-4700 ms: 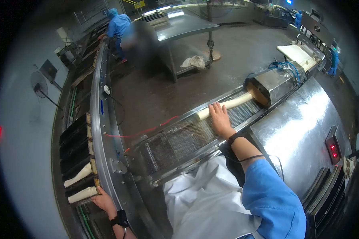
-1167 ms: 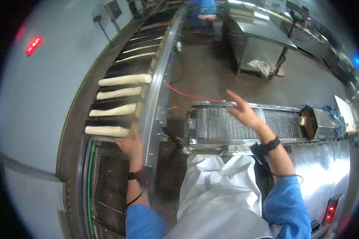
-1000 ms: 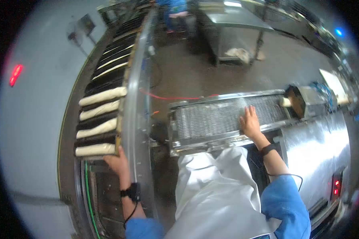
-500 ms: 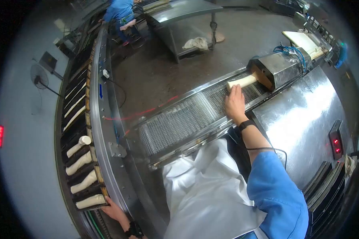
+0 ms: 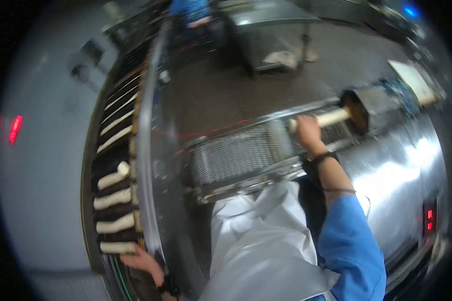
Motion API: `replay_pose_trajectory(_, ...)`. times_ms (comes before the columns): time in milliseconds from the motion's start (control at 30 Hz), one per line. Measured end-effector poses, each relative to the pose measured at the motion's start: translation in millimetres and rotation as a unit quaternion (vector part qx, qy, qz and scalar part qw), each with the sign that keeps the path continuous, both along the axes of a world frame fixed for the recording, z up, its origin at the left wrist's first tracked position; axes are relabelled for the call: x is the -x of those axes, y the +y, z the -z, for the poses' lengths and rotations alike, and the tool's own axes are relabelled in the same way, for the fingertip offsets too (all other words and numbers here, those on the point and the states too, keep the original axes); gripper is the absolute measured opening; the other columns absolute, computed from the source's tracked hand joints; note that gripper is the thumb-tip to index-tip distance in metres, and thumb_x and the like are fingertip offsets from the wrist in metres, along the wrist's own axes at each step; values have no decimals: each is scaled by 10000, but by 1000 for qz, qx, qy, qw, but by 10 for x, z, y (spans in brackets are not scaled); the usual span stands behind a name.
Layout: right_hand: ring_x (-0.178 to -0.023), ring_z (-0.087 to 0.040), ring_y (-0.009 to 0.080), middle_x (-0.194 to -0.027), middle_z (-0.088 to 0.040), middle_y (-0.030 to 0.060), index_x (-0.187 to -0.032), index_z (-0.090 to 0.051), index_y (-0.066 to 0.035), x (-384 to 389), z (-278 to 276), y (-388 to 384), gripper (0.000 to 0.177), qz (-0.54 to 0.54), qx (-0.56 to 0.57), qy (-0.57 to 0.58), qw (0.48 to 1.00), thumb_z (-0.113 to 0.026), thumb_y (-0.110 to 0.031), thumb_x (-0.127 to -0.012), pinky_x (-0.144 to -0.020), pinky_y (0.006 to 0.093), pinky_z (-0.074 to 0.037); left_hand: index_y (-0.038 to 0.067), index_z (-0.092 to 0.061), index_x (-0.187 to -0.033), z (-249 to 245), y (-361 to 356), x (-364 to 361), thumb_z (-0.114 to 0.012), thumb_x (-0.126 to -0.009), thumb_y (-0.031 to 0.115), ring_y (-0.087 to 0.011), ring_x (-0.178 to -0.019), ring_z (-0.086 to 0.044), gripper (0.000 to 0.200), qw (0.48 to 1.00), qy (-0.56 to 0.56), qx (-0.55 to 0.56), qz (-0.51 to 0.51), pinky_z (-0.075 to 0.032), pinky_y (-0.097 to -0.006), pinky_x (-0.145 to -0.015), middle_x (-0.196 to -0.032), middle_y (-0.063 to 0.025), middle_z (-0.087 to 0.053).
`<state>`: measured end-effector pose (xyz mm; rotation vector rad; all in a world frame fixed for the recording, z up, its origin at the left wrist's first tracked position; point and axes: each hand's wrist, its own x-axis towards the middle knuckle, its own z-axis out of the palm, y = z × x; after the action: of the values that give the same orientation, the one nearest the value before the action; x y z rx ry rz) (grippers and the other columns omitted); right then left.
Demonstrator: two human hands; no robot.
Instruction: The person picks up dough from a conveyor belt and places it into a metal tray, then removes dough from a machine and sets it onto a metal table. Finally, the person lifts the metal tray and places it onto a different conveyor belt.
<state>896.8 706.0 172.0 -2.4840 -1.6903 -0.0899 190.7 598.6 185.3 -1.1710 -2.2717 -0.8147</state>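
Right fingers: The fingers of the right hand (image 5: 306,133) lie over the long pale dough roll (image 5: 327,119), near its free end. The picture is blurry, so I cannot tell if they curl round it or just rest on top.
Dough roll: It lies on the far right part of the silver wire mesh belt (image 5: 241,150), close to the far edge. Its other end is at the dark mouth of the shiny metal box (image 5: 366,103).
Right wrist: A black wrist band (image 5: 320,160) sits next to the blue sleeve (image 5: 351,246).
Left fingers: The left hand (image 5: 141,262) is at the near end of the row of dark pans (image 5: 105,159), just beside the last small white dough piece (image 5: 116,247). The fingers are partly hidden, so I cannot tell if they grip.
Between the hands: A long silver rail (image 5: 146,145) and the white apron (image 5: 261,241).
Doing it well: I think soft dough needs a gentle hold. Spread the fingers wide so the roll does not get squashed or pulled thin. Keep it straight along the belt.
Watch out: Keep fingertips away from the box mouth and the belt edge.
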Motion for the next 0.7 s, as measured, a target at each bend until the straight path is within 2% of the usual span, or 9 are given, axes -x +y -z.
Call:
replay_pose_trajectory(33, -1175, -521, 278, -1121, -611, 114, -1065, -572, -73, 12, 143, 2, 276, -38, -40, 24, 998, -575, -56, -790, -1103, 517, -279, -114, -294, -1409, -187, 92, -225, -595, -925, 409, -442, -1350, -282, 774, 999, -29, -2, -20, -192, -524, -1138, -1436, -320, -327)
replay_pose_trajectory(100, -1145, -515, 309, -1104, -583, 117, -1094, -530, -70, 135, 178, -86, 492, -106, -78, 17, 991, -679, 38, -638, -1099, 511, -287, -73, -313, -1422, -315, 322, -377, -599, -931, 316, -421, -1370, -252, 688, 993, -27, -4, 117, -170, -499, -1147, -1472, -268, -312)
replay_pose_trajectory(167, -1111, -536, 331, -1089, -600, 127, -1071, -571, -64, 280, -7, -200, 351, -148, -44, 14, 988, -610, -5, -728, -1074, 494, -321, -51, -374, -1387, -313, 530, -461, -623, -912, 249, -390, -1372, -267, 615, 988, -29, -4, 153, -174, -469, -1149, -1442, -248, -363)
replay_pose_trajectory(200, -1096, -543, 321, -1078, -601, 121, -1068, -575, -73, 271, 70, -177, 341, -164, -45, -31, 985, -608, -34, -731, -1027, 483, -357, -31, -382, -1387, -502, 604, -606, -623, -911, 234, -395, -1383, -249, 596, 971, -122, -11, 204, -167, -469, -1151, -1436, -249, -365)
replay_pose_trajectory(400, -1015, -582, 315, -1019, -600, 128, -932, -626, -76, 639, -120, -519, 280, -33, -20, -104, 994, -715, -124, -671, -787, 449, -500, -55, -376, -1391, -502, 1097, -599, -596, -926, 242, -375, -1340, -355, 594, 924, -267, -84, 262, -272, -410, -1111, -1417, -255, -398)
replay_pose_trajectory(533, -920, -639, 296, -999, -645, 141, -972, -636, -44, 676, -296, -225, 314, -57, -75, 139, 986, -727, -130, -684, -774, 399, -519, -79, -330, -1414, -459, 1515, -450, -631, -901, 253, -347, -1329, -383, 681, 867, -405, -111, 269, -298, -383, -1096, -1409, -261, -415)
replay_pose_trajectory(567, -881, -655, 270, -969, -678, 119, -991, -651, -47, 727, -505, -124, 328, -78, -123, 252, 957, -730, -120, -681, -794, 382, -515, -79, -330, -1414, -459, 1604, -466, -631, -901, 253, -347, -1329, -383, 681, 867, -405, -110, 268, -298, -383, -1096, -1409, -261, -415)
replay_pose_trajectory(633, -840, -662, 227, -848, -680, 95, -942, -653, -24, 964, -1052, -8, 286, -136, -136, 504, 842, -731, -140, -692, -763, 372, -522, -87, -294, -1427, -396, 1727, -477, -681, -856, 243, -343, -1337, -374, 765, 769, -590, -109, 221, -301, -379, -1092, -1423, -275, -390)
replay_pose_trajectory(700, -867, -659, 204, -880, -663, 85, -948, -644, 5, 1575, -1724, -43, 284, -183, -222, 550, 784, -717, -176, -741, -744, 367, -536, -85, -272, -1437, -325, 1781, -441, -710, -821, 213, -346, -1329, -379, 813, 782, -581, -104, 199, -316, -373, -1082, -1415, -282, -386)
